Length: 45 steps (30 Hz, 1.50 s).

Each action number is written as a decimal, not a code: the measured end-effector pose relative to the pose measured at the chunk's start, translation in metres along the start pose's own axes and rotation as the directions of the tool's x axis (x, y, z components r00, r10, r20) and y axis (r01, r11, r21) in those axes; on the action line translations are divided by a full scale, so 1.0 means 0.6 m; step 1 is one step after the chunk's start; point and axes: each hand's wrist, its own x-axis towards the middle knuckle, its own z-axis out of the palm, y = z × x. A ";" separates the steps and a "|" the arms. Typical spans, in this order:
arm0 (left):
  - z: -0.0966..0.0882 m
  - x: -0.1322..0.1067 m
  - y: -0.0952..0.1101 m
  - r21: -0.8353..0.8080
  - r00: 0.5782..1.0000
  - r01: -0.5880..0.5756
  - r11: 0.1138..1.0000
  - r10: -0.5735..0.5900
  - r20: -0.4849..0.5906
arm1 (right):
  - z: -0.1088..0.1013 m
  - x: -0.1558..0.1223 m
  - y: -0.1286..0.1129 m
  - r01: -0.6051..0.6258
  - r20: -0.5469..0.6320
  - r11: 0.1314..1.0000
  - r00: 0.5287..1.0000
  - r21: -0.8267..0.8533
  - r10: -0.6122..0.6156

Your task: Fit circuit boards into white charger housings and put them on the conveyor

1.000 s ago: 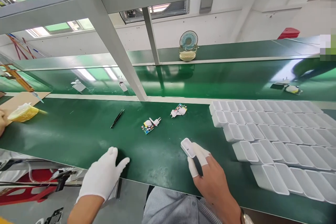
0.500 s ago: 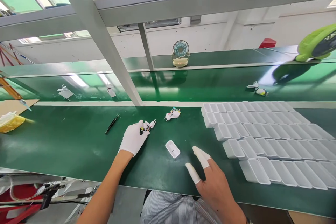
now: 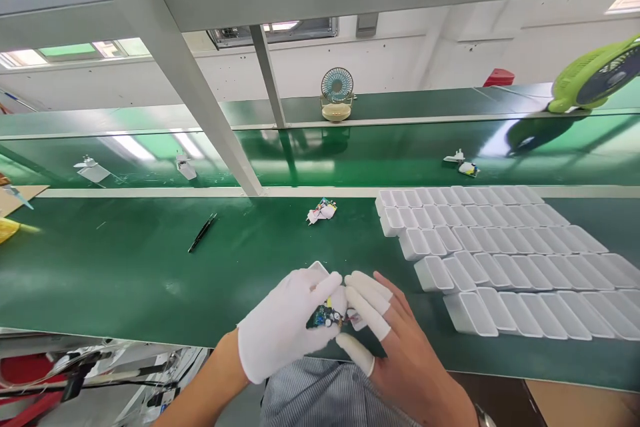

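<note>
My left hand (image 3: 285, 327), in a white glove, is closed around a small circuit board with a plug (image 3: 325, 315), held just above the near edge of the green belt (image 3: 125, 267). My right hand (image 3: 395, 347), with white finger cots on three fingers, pinches the same board from the right. A white plastic shell (image 3: 317, 269) peeks out behind my left fingers; whether it is held I cannot tell. Another circuit board with a plug (image 3: 321, 211) lies further back on the belt.
Rows of white plastic shells (image 3: 500, 260) cover the belt at the right. Black tweezers (image 3: 201, 233) lie at the left. More boards (image 3: 463, 163) ride the far belt. A small desk fan (image 3: 337, 95) and a green fan (image 3: 595, 73) stand behind. A slanted metal post (image 3: 200, 107) crosses the view.
My left hand took the circuit board from the belt and brought it back toward me. My right hand closed in on it, and the white shell now sits behind my left fingers.
</note>
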 end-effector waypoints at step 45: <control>0.150 -0.015 -0.096 -0.366 0.987 -0.020 0.930 -0.039 -0.153 | 0.014 -0.067 0.033 -0.327 0.106 0.884 0.945 0.334 0.309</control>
